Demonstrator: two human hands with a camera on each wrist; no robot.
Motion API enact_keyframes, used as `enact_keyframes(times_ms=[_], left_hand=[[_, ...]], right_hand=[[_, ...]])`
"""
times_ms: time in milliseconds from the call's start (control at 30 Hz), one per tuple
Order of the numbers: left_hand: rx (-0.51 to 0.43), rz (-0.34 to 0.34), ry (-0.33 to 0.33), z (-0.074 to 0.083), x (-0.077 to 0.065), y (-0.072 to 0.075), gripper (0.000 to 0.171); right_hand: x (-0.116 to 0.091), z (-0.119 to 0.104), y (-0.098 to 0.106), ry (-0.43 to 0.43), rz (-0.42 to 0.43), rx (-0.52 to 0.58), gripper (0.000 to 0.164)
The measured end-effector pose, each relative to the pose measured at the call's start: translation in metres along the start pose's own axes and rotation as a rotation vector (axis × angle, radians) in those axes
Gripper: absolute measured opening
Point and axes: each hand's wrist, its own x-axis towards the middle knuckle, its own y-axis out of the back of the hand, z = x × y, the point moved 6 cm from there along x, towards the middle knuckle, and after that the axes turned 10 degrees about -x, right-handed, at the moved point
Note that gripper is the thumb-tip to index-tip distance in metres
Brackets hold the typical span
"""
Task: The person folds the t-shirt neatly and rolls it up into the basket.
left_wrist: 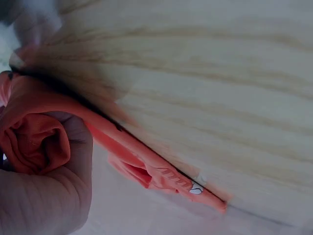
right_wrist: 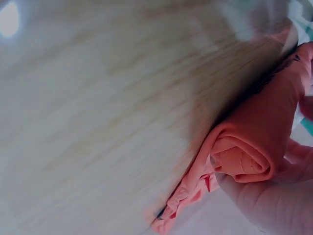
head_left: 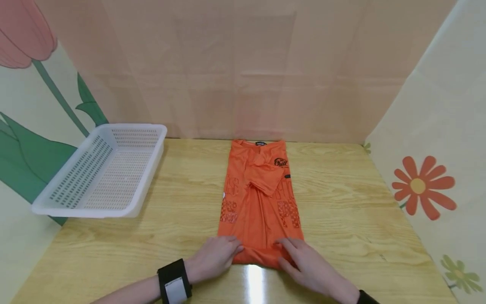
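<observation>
An orange T-shirt (head_left: 250, 219) with dark and red lettering lies lengthwise on the table, its sides folded inward into a long strip. A sleeve is laid across its upper part, and the collar points to the far edge. The near end is turned up into a thick roll. My left hand (head_left: 214, 255) grips the left end of that roll, my right hand (head_left: 305, 264) the right end. In the left wrist view, fingers (left_wrist: 46, 200) curl around the roll's spiral end (left_wrist: 36, 142). The right wrist view shows the other spiral end (right_wrist: 242, 159) against the right hand's fingers (right_wrist: 269, 200).
At the left of the wooden table (head_left: 353, 202) stands a white perforated plastic basket (head_left: 138, 207) with nothing in it. A pinkish cloth screen (head_left: 265, 76) rises at the back edge. Flower-printed panels (head_left: 436, 126) flank both sides.
</observation>
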Motion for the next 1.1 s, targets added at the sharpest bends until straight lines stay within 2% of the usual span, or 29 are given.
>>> enact_keyframes(times_ms=[33,100,167,267,367,600,767,867,933,1100], left_hand=[[-0.006,0.000,0.006,0.000,0.001,0.000,0.029],[-0.013,-0.009,0.021,0.000,0.003,0.000,0.029],[-0.017,-0.020,0.039,0.000,0.003,0.001,0.029],[0.006,-0.032,0.060,0.001,0.002,0.001,0.029],[0.054,-0.021,0.055,0.002,-0.001,0.001,0.029],[0.267,0.016,-0.031,0.005,-0.006,0.000,0.054],[0.355,0.046,-0.116,0.010,-0.009,-0.003,0.039],[0.347,0.074,-0.114,0.011,-0.009,-0.003,0.029],[0.307,0.073,-0.089,0.010,-0.008,-0.002,0.027],[0.157,0.016,-0.023,0.004,-0.004,-0.002,0.027]], right_hand=[[-0.002,-0.001,0.001,0.012,0.010,-0.023,0.037],[-0.005,-0.004,0.002,0.056,0.042,-0.059,0.041],[-0.006,-0.006,0.003,0.116,0.094,-0.079,0.033],[-0.006,-0.006,0.004,0.185,0.160,-0.047,0.016],[-0.004,-0.004,0.003,0.216,0.171,0.017,0.013],[0.001,0.000,0.003,0.229,0.156,0.087,0.013],[0.001,0.000,0.003,0.231,0.179,0.107,0.014],[0.002,0.001,0.003,0.212,0.178,0.101,0.009],[0.002,0.002,0.003,0.196,0.173,0.091,0.003],[0.005,0.004,0.003,0.161,0.148,0.092,0.004]])
